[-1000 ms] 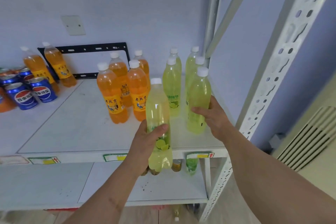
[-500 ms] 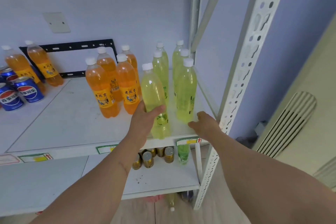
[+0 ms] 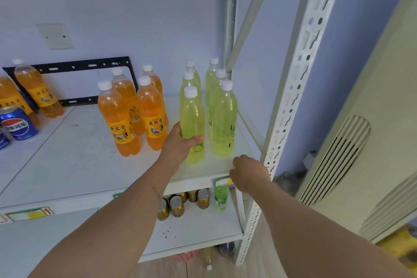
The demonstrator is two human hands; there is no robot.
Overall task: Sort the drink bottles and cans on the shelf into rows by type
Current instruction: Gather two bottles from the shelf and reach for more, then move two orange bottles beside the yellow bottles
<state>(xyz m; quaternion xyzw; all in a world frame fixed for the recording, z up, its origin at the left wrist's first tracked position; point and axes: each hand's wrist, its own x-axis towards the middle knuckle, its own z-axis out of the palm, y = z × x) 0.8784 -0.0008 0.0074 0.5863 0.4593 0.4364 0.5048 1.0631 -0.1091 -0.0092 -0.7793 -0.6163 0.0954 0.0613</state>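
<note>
My left hand (image 3: 180,142) grips a yellow-green bottle (image 3: 192,117) that stands upright on the white shelf (image 3: 79,165), at the front of the left row of yellow-green bottles. A second row of yellow-green bottles (image 3: 223,119) stands just to its right. Several orange bottles (image 3: 133,115) stand in a cluster to the left. Two more orange bottles (image 3: 38,92) lean at the back left, beside blue cola cans (image 3: 18,123). My right hand (image 3: 248,176) hovers at the shelf's front right corner, fingers curled and holding nothing.
A white perforated shelf post (image 3: 291,101) rises just right of my right hand. On the lower shelf stand several gold cans (image 3: 178,204) and a green bottle (image 3: 220,196). A black bracket (image 3: 85,66) leans on the back wall. A cream air-conditioner unit (image 3: 361,142) stands to the right.
My left hand lifted the yellow-green bottle from below the shelf edge and set it upright in the left row. My right hand let go of the front right bottle and drew back to the shelf's edge.
</note>
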